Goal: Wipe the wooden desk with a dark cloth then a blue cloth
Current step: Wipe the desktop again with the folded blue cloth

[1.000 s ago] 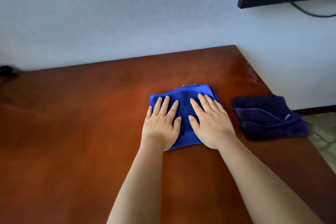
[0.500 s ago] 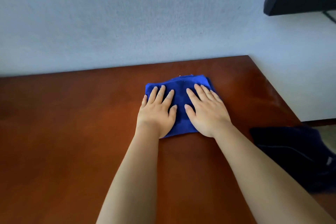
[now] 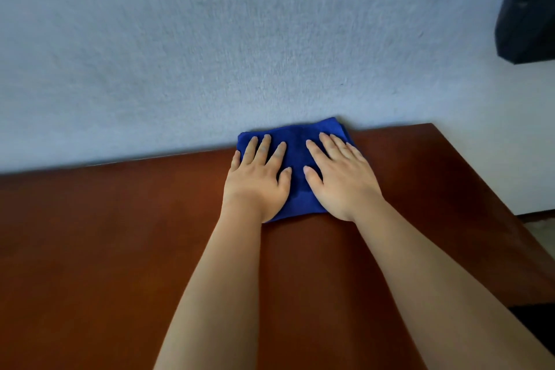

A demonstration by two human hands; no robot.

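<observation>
A person's two bare forearms reach forward across a reddish-brown polished wooden desk (image 3: 105,249). Both hands lie flat, palms down, side by side on a folded bright blue cloth (image 3: 295,153). The left hand (image 3: 258,177) covers the cloth's left part and the right hand (image 3: 339,177) its right part, fingers straight and slightly spread, pressing rather than gripping. The cloth sits at the desk's far edge, its far side touching a pale textured wall (image 3: 210,39). A dark object (image 3: 528,15), blurred, hangs at the upper right.
</observation>
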